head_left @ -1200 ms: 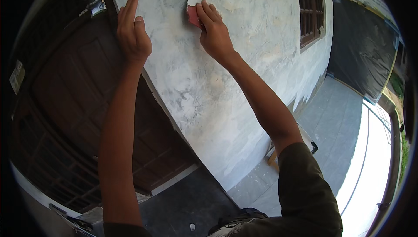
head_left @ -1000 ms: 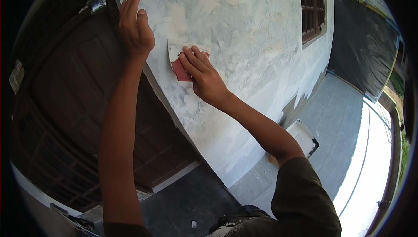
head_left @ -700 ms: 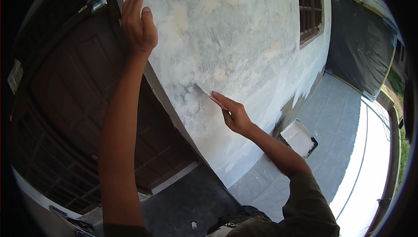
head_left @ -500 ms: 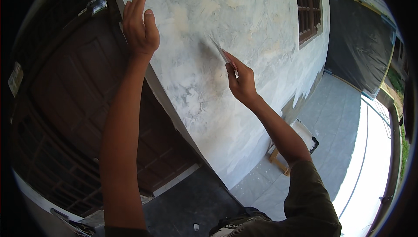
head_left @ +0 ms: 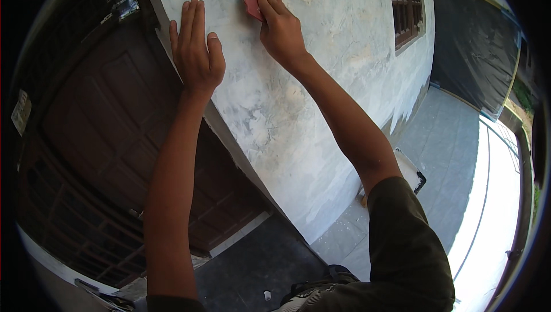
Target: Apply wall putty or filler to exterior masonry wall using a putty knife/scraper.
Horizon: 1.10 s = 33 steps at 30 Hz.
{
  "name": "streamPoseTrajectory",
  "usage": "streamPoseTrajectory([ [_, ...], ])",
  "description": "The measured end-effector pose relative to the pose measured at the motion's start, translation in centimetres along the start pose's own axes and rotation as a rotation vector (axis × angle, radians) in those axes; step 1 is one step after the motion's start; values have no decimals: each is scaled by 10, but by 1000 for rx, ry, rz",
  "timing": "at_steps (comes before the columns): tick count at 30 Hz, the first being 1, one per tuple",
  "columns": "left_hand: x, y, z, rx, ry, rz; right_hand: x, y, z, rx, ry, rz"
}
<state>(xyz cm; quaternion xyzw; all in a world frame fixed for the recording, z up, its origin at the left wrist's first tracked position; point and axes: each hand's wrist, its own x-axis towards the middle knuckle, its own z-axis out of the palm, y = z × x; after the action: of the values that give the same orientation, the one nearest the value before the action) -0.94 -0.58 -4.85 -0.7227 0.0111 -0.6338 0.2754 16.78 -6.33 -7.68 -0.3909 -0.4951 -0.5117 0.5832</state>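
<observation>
My right hand grips a putty scraper with a reddish grip and a pale, filler-smeared blade. The blade is up against the wall, which is patchy white and grey with uneven smears of filler. To its left, my left hand is open, fingers stretched upward and thumb apart, by the wall's left corner. It appears to rest on the wall, though the contact under the palm is hidden. The left hand holds nothing.
A dark brown panelled door lies left of the wall corner. A barred window is at upper right, with a black sheet beyond. Low on the right, a white tray stands partly behind my arm on grey floor tiles.
My right hand has moved up and left with the scraper, whose reddish face now shows. My left hand has shifted slightly down and right.
</observation>
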Motion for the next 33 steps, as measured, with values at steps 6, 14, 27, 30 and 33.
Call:
streamPoseTrajectory([
  [6,-35,14,-4,42,-52,-21,-102,-55,-42,68,-289,-12],
  [14,-40,17,-2,-36,-44,-31,-50,-7,-60,256,-156,398],
  [27,-40,10,-2,-281,58,-39,-225,-85,-112,418,-652,175],
  [30,-39,12,-2,-264,48,-41,-228,-68,-128,390,-539,289],
  [33,-40,11,-2,-242,46,-38,-175,-48,-110,324,-341,305],
])
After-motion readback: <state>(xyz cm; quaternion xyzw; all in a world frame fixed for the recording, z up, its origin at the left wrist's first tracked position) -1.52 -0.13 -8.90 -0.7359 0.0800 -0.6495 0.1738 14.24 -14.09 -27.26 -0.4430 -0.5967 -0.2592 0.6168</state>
